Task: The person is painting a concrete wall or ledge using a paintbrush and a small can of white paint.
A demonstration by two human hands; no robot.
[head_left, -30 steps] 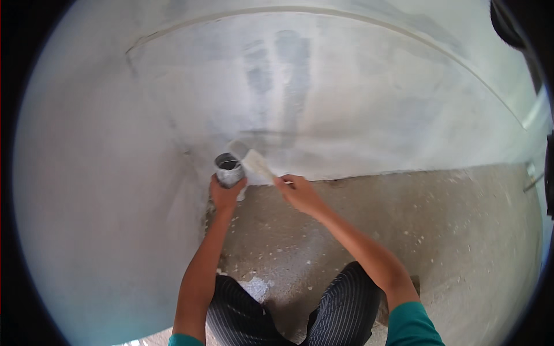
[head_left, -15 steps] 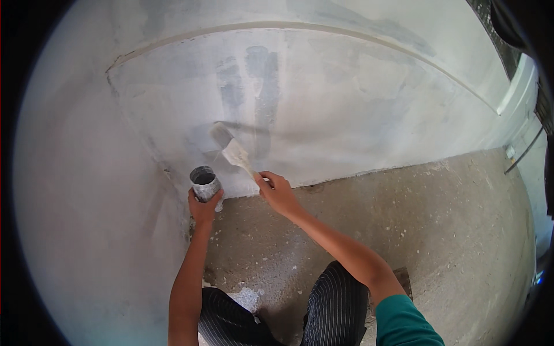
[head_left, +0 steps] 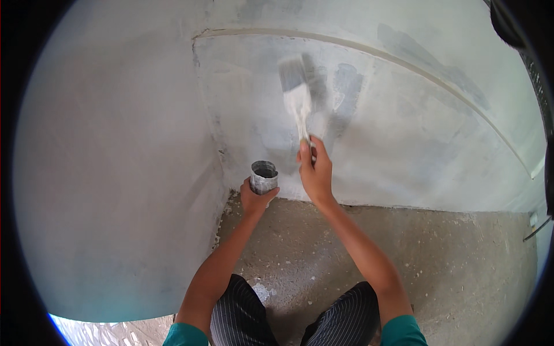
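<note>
My left hand (head_left: 257, 199) is wrapped round a small paint-smeared cup (head_left: 265, 183) with a dark inside, held upright near the foot of the wall. In my right hand (head_left: 316, 167) is a wide paintbrush (head_left: 297, 102), its fingers closed on the pale handle. The bristles point up and are blurred by motion, in front of the whitish wall (head_left: 415, 132). Whether they touch it I cannot tell. Darker grey damp-looking patches (head_left: 348, 81) show on the wall to the right of the brush.
A raised ledge (head_left: 369, 49) curves across the upper wall. On the left another wall (head_left: 121, 173) meets it at a corner. The rough concrete floor (head_left: 450, 259) is speckled with paint. At the far right a dark cable (head_left: 536, 229) sticks out near the floor.
My right hand has raised the paintbrush higher up the wall. The view has turned to the left, so the corner and the cup now stand further right in the picture.
</note>
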